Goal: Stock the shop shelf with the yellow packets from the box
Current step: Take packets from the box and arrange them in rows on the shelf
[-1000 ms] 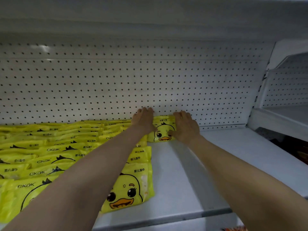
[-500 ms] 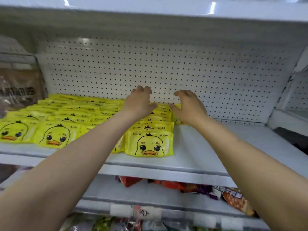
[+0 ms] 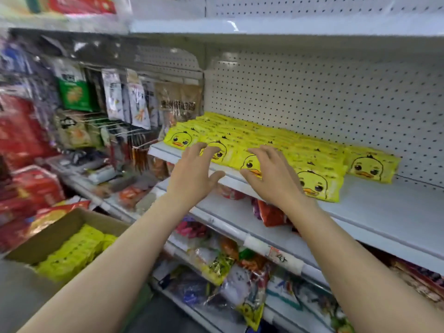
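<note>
Hands: two bare hands are in view, both raised in front of the shelf edge.
Left hand [image 3: 192, 171]: fingers spread and relaxed, thumb out to the right; it holds nothing. It is seen in front of the front packets, and I cannot tell if the fingertips touch them.
Right hand [image 3: 271, 174]: fingers also spread and loose, with nothing between them. It hides part of one duck packet; contact cannot be told.
Yellow packets on the shelf [image 3: 259, 138]: they lie flat in overlapping rows running from the front edge back to the pegboard. Five duck faces can be counted at the front: one at the far left, two partly behind the hands, one to the right of the right hand, and one more at the right end of the group. The packets behind overlap too much to count.
Last packet at the right [image 3: 371, 165]: it lies further back than its neighbour, near the pegboard.
Shelf [image 3: 394, 212]: one white board; its right part is bare.
Pegboard [image 3: 324, 97]: one white perforated back wall behind the packets.
Box [image 3: 60, 233]: one open cardboard box at the lower left, below the shelf level, well apart from both hands.
Yellow packets in the box [image 3: 77, 253]: many, blurred, so no count is possible.
Lower shelves [image 3: 240, 267]: mixed coloured snack bags, too blurred to count.
Hanging bags [image 3: 134, 102]: several bags on hooks left of the shelf.
</note>
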A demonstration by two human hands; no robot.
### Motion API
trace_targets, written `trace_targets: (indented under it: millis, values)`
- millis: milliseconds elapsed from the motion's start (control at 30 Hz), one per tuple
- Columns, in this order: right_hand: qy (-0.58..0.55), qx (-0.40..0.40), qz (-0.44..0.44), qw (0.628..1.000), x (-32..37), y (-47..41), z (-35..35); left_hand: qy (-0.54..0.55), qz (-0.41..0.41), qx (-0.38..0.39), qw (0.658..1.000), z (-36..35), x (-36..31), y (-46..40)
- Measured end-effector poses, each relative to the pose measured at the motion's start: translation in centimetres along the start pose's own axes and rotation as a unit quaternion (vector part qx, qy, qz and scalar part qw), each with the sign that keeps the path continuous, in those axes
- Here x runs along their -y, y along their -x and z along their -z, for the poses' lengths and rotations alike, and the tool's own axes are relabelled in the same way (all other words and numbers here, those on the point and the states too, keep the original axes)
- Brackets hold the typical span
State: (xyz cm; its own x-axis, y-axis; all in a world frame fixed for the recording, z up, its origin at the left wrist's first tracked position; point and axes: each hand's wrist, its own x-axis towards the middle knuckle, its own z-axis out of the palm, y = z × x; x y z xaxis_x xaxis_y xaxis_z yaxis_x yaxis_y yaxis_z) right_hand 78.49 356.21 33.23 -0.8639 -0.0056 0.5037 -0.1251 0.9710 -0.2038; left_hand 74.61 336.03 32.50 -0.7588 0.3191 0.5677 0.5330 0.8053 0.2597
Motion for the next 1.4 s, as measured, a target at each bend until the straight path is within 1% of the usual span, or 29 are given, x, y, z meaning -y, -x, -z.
trace_targets:
  millis: [100, 200, 333, 467, 600, 767, 900, 1000, 1100, 1167, 1267, 1400]
  values:
    - [-0.021, 0.015, 0.028, 0.999, 4.9, -1.2, -2.5, -0.032, 0.024, -0.015, 0.999, 1.8, 4.8, 1.9]
    - [-0.009, 0.036, 0.051, 0.998, 9.8, -3.3, -5.5, -0.058, 0.04, -0.025, 0.997, 3.1, 10.3, 2.8]
    - [0.002, 0.055, 0.076, 0.996, 16.5, -7.5, -10.5, -0.085, 0.061, -0.025, 0.994, 4.4, 19.4, 2.3]
    - [-0.017, 0.095, 0.065, 0.993, 23.4, -12.3, -16.7, -0.103, 0.062, 0.003, 0.993, 5.1, 29.1, 0.6]
    - [-0.009, 0.126, 0.054, 0.991, 28.8, -16.1, -22.4, -0.109, 0.061, 0.043, 0.991, 5.2, 37.8, -0.7]
    - [-0.009, 0.175, 0.035, 0.984, 32.7, -19.0, -29.5, -0.111, 0.063, 0.089, 0.988, 2.5, 46.4, -0.9]
    - [-0.017, 0.238, 0.022, 0.971, 33.6, -19.5, -36.3, -0.088, 0.097, 0.146, 0.981, -1.2, 51.4, 0.8]
    - [-0.037, 0.291, 0.012, 0.956, 33.1, -18.1, -42.4, -0.064, 0.129, 0.204, 0.968, -5.3, 54.7, 3.3]
    - [-0.056, 0.371, -0.026, 0.926, 32.1, -15.1, -48.7, -0.023, 0.166, 0.286, 0.944, -10.4, 57.2, 6.8]
    - [-0.082, 0.439, -0.046, 0.893, 31.5, -12.9, -52.7, 0.023, 0.205, 0.354, 0.912, -13.9, 58.3, 9.5]
    - [-0.087, 0.543, -0.071, 0.832, 30.4, -9.1, -58.5, 0.11, 0.265, 0.453, 0.844, -19.0, 59.6, 14.0]
    - [-0.076, 0.634, -0.106, 0.762, 28.8, -4.1, -64.9, 0.148, 0.279, 0.574, 0.756, -24.9, 60.6, 20.0]
